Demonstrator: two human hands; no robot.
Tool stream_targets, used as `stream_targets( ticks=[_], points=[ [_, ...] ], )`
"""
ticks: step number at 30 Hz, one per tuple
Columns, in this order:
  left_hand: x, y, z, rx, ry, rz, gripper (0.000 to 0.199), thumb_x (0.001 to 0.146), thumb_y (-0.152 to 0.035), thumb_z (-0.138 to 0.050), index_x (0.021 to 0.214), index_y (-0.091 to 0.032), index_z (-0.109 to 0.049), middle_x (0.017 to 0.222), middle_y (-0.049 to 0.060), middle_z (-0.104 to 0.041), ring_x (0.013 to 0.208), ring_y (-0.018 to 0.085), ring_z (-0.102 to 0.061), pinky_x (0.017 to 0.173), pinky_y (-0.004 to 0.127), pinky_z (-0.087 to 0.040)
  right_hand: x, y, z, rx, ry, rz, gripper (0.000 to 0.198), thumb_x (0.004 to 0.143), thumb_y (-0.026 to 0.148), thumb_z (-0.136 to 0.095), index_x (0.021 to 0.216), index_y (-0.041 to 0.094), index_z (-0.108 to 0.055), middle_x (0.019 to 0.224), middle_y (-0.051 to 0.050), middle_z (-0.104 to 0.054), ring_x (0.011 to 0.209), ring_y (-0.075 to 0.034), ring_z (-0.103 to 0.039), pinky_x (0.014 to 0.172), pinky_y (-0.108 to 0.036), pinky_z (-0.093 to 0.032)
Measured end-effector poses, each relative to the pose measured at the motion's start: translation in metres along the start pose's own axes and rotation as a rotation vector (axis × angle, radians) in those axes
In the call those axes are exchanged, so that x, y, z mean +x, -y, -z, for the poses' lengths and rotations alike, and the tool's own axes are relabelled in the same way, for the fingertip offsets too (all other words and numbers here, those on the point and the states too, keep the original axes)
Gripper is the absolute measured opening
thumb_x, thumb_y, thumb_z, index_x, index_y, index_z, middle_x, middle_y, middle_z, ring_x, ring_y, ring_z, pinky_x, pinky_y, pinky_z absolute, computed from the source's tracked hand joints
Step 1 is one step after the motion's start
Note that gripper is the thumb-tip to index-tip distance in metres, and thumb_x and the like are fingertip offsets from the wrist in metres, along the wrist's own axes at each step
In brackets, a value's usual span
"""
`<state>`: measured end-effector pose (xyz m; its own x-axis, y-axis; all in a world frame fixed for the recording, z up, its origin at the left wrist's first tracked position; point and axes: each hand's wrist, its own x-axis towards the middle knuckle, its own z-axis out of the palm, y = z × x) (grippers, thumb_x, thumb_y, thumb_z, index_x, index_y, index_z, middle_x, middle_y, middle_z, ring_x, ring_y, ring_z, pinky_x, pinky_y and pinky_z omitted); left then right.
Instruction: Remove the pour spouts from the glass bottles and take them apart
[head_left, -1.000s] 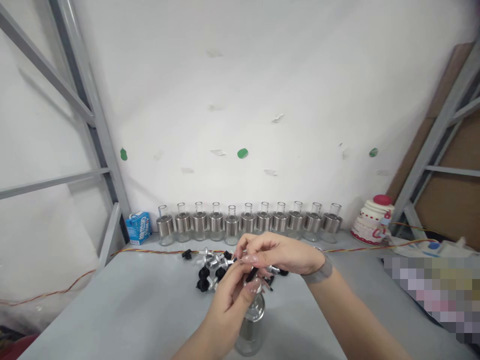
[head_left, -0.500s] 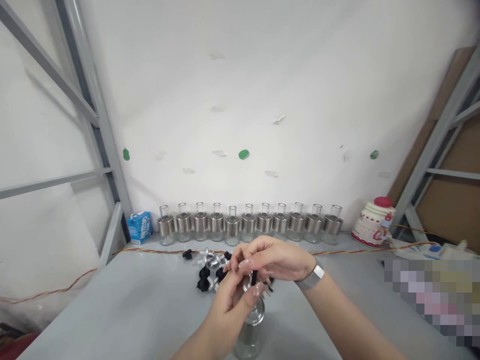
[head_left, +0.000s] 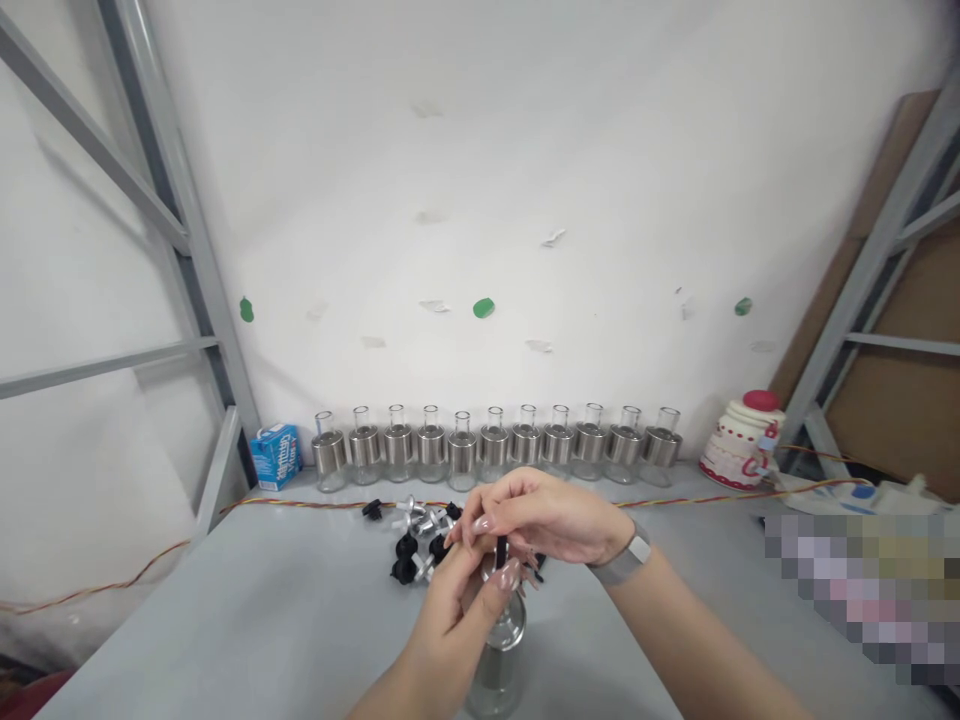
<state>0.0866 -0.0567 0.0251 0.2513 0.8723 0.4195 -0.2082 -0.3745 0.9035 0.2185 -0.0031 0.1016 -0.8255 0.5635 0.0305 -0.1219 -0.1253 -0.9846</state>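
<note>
A clear glass bottle with a metal sleeve [head_left: 493, 672] stands upright in front of me, its neck mostly hidden by my fingers. My left hand [head_left: 454, 612] is closed around the upper part of this bottle, thumb on the near side. Over its top, my right hand [head_left: 555, 520] pinches a small stopper [head_left: 502, 550], of which a black strip and a clear rim show between the fingers. How far the stopper sits in the neck cannot be seen. Just beyond my left hand lie several loose black pieces [head_left: 403, 570] and silver-and-clear stopper parts [head_left: 430, 523].
Several similar sleeved bottles [head_left: 461, 455] stand in a row along the white wall. A blue drink carton [head_left: 276, 457] is at the left end, a cream-and-red jar [head_left: 742, 440] at the right. A twisted red-yellow wire [head_left: 690, 502] crosses the grey table [head_left: 247, 600]. Metal frames flank both sides.
Both hands stay together at the bottle's top with only slight finger movement. The whole view has shifted a little.
</note>
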Motion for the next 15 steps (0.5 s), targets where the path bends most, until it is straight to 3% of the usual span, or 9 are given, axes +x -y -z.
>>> stream_targets(
  ticks=[6, 11, 15],
  points=[
    [0.0004, -0.0006, -0.0019, 0.014, -0.016, -0.047, 0.029, 0.081, -0.032, -0.049, 0.104, -0.018, -0.058, 0.099, 0.007, -0.061, 0.087, 0.018, -0.056, 0.078, 0.028, -0.046, -0.0015, 0.0013, -0.0011, -0.077, -0.032, 0.010, 0.028, 0.070, 0.024, -0.062, 0.047, 0.011, -0.054, 0.079, -0.005, -0.060, 0.064, -0.009, -0.054, 0.060, -0.024, -0.047],
    [-0.0001, -0.0007, -0.0032, 0.073, -0.025, -0.086, 0.026, 0.083, -0.030, -0.047, 0.101, -0.016, -0.059, 0.090, 0.007, -0.062, 0.081, 0.017, -0.056, 0.073, 0.027, -0.047, -0.0041, 0.0024, -0.0043, -0.151, -0.043, -0.003, 0.034, 0.073, 0.028, -0.059, 0.046, 0.011, -0.051, 0.084, -0.008, -0.058, 0.070, -0.013, -0.056, 0.045, -0.019, -0.043],
    [-0.0018, -0.0007, -0.0006, 0.212, -0.076, -0.130, 0.028, 0.082, -0.031, -0.047, 0.103, -0.017, -0.060, 0.099, 0.009, -0.061, 0.087, 0.020, -0.055, 0.082, 0.031, -0.043, -0.0053, 0.0034, -0.0054, -0.176, -0.057, 0.013, 0.037, 0.074, 0.032, -0.059, 0.045, 0.011, -0.049, 0.081, -0.008, -0.057, 0.075, -0.015, -0.057, 0.041, -0.017, -0.040]
  ],
)
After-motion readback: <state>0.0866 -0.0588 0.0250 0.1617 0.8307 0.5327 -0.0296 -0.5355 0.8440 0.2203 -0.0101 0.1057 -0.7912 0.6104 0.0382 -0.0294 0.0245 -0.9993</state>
